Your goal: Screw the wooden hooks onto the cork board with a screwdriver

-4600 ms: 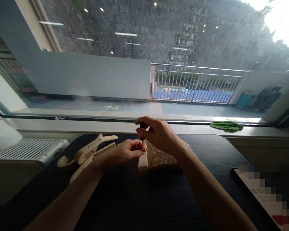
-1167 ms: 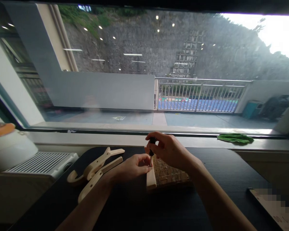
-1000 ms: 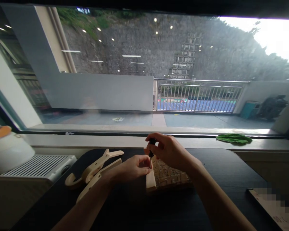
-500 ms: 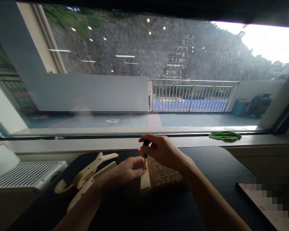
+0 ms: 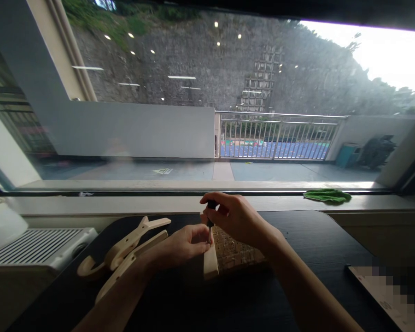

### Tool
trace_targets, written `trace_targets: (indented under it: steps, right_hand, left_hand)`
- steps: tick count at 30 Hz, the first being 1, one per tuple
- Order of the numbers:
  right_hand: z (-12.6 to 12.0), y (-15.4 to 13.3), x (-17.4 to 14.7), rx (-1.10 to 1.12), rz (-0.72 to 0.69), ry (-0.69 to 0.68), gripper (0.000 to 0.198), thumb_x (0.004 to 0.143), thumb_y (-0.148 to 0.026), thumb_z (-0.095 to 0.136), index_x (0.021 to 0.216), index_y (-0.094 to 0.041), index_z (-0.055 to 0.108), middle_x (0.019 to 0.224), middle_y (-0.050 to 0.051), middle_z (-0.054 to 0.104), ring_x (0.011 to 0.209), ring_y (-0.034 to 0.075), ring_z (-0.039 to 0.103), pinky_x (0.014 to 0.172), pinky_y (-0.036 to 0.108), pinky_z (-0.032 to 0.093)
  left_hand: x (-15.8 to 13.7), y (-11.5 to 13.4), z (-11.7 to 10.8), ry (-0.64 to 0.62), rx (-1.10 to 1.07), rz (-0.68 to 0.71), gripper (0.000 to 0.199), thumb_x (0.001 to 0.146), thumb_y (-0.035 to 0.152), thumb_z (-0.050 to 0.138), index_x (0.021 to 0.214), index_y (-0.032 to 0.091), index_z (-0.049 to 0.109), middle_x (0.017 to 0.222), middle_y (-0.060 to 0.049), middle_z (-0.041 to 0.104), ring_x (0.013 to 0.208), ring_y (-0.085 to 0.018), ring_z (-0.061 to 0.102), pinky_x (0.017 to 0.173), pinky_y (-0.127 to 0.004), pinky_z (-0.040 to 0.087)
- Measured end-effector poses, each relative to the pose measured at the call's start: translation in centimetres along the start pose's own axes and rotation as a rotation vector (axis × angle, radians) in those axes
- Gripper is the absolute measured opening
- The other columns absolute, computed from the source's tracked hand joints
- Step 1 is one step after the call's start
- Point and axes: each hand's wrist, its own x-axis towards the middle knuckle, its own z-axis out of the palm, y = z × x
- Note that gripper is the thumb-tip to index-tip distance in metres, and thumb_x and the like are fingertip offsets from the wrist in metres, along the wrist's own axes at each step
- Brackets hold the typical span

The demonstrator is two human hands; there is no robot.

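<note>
- screwdriver (image 5: 210, 222) stands nearly upright, its dark handle gripped between the thumb and fingers of the right hand (image 5: 242, 219), its shaft running down to the pale wooden strip (image 5: 211, 263).
- left hand (image 5: 184, 244) has its thumb and forefinger curled in close around the foot of the shaft; whether they pinch something there, a screw perhaps, i cannot tell.
- the strip lies along the left edge of a brown, rough-patterned slab (image 5: 235, 251), on the dark table (image 5: 304, 263), in front of the person.
- hardly anything has changed over the last few seconds: the view has swung a little with the head, but both hands, the tool and the strip stay in much the same arrangement.
- that steadiness suggests the work is held to one spot on the strip; how deep anything has gone in there is too small to see.
- the curved wooden piece (image 5: 126, 249) and the straighter piece (image 5: 108, 282) beside it lie where they were, near the left forearm, apart from both hands.
</note>
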Motion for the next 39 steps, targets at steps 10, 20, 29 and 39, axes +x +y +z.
trace_targets:
  steps: [10, 20, 29, 39]
  right_hand:
    - [0.17, -0.51, -0.06, 0.016, -0.051, -0.033, 0.032, 0.086, -0.022, 0.043, 0.115, -0.023, 0.056, 0.076, 0.000, 0.063, 0.063, 0.008, 0.052, 0.061, 0.022, 0.037]
    - [0.27, -0.06, -0.01, 0.001, -0.038, -0.013, 0.031, 0.088, -0.024, 0.041, 0.117, -0.021, 0.053, 0.077, 0.001, 0.064, 0.061, 0.009, 0.053, 0.060, 0.024, 0.038]
    - [0.21, -0.25, 0.07, 0.001, -0.031, -0.019, 0.031, 0.090, -0.024, 0.037, 0.117, -0.022, 0.052, 0.080, 0.002, 0.063, 0.065, 0.010, 0.053, 0.062, 0.024, 0.037]
    - [0.57, -0.51, 0.12, 0.021, -0.069, -0.019, 0.032, 0.089, -0.022, 0.038, 0.117, -0.022, 0.053, 0.089, 0.002, 0.064, 0.072, 0.010, 0.055, 0.065, 0.024, 0.039]
  left_hand:
    - [-0.02, -0.12, 0.04, 0.005, 0.028, -0.016, 0.016, 0.078, 0.030, 0.047, 0.085, 0.020, 0.056, 0.082, 0.001, 0.056, 0.078, -0.015, 0.051, 0.073, -0.024, 0.041]
    - [-0.20, 0.70, -0.13, -0.004, 0.035, -0.005, 0.017, 0.079, 0.033, 0.046, 0.084, 0.020, 0.057, 0.081, 0.002, 0.056, 0.078, -0.015, 0.051, 0.074, -0.023, 0.040]
    - [-0.03, 0.23, 0.22, 0.025, 0.073, 0.021, 0.018, 0.080, 0.033, 0.045, 0.083, 0.020, 0.056, 0.080, 0.001, 0.056, 0.076, -0.014, 0.050, 0.072, -0.023, 0.040]
    - [0.03, 0.20, 0.28, 0.043, 0.106, -0.007, 0.018, 0.079, 0.035, 0.046, 0.083, 0.019, 0.055, 0.078, 0.001, 0.054, 0.071, -0.014, 0.048, 0.067, -0.024, 0.039]
